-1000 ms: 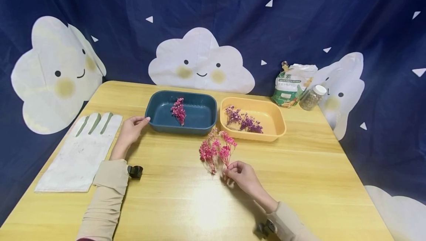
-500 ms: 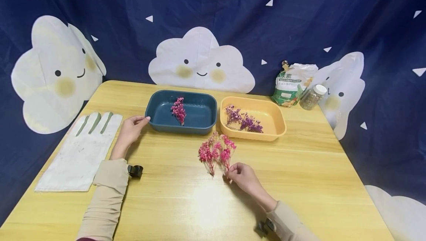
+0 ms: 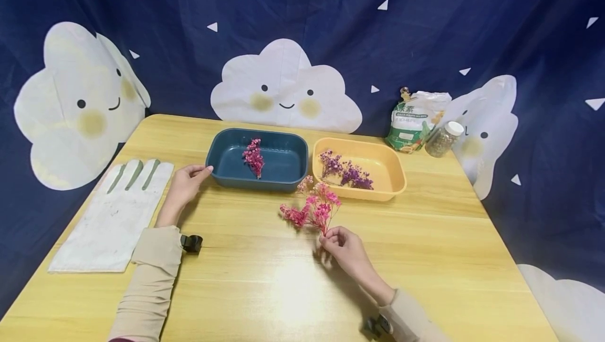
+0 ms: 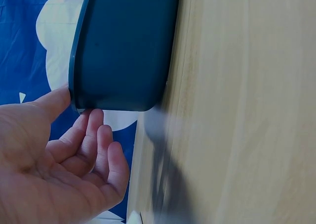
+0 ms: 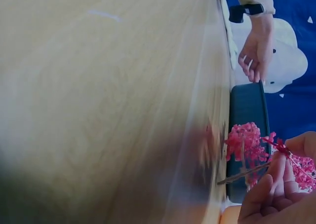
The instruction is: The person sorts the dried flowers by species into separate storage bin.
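In the head view my left hand [image 3: 185, 187] pinches the near-left corner of a dark teal plastic bin [image 3: 236, 180]. The left wrist view has the thumb on the bin's rim [image 4: 72, 61] and fingertips under it. My right hand [image 3: 348, 252] pinches thin stems of a pink dried-flower sprig [image 3: 324, 204], its blossoms upward, above the table. Just left of it is a second pink flower cluster [image 3: 295, 216]; whether it lies on the table or hangs from the held sprig I cannot tell. One pink sprig [image 3: 254, 158] lies inside the teal bin.
A yellow bin [image 3: 385, 174] with purple dried flowers [image 3: 355, 175] stands right of the teal one. Behind it are a green-white bag [image 3: 410, 126] and a white-capped jar [image 3: 443, 141]. White gloves [image 3: 111, 226] lie at the table's left side.
My right hand has dipped slightly and risen again with the pink sprig. The cluster beside it has shifted upward and tipped left. The left hand stays on the bin.
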{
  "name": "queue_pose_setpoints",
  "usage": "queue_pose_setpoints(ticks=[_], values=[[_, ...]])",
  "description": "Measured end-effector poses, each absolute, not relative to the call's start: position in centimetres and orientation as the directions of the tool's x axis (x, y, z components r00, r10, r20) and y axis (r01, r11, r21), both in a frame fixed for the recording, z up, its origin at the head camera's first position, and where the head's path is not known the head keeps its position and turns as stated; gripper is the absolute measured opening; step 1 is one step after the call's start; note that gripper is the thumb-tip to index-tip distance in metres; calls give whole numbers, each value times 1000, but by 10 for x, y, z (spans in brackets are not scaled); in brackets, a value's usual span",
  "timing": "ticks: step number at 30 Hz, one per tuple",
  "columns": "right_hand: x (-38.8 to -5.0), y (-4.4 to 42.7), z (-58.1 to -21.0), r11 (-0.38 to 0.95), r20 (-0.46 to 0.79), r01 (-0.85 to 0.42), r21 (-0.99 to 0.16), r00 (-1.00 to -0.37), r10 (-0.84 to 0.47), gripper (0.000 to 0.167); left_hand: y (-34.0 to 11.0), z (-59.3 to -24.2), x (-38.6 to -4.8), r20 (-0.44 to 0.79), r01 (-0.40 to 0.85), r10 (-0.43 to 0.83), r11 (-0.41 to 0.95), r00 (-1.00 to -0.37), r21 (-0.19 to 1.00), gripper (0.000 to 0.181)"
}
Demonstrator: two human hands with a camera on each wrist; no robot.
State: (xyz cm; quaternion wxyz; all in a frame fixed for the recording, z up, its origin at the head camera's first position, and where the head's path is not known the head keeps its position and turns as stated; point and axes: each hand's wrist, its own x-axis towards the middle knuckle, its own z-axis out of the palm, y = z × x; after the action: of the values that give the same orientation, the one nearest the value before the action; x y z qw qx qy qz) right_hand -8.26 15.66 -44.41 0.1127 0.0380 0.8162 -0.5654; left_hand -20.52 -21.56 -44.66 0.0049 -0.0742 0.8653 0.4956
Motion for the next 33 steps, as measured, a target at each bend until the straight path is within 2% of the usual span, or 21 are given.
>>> queue_pose_setpoints(ticks=[12, 19, 33], values=[[-85, 157, -453, 454, -252, 165, -876, -958, -136, 15, -215, -444, -206, -87, -139, -126, 505, -988, 852, 62], [-85, 156, -451, 356, -242, 169, -919, -955, -170, 18, -215, -445, -206, -85, -136, -124, 494, -989, 859, 60], [-82, 156, -456, 310, -218, 166, -936, -966, -140, 17, -216, -447, -205, -95, -141, -118, 489, -989, 861, 61]])
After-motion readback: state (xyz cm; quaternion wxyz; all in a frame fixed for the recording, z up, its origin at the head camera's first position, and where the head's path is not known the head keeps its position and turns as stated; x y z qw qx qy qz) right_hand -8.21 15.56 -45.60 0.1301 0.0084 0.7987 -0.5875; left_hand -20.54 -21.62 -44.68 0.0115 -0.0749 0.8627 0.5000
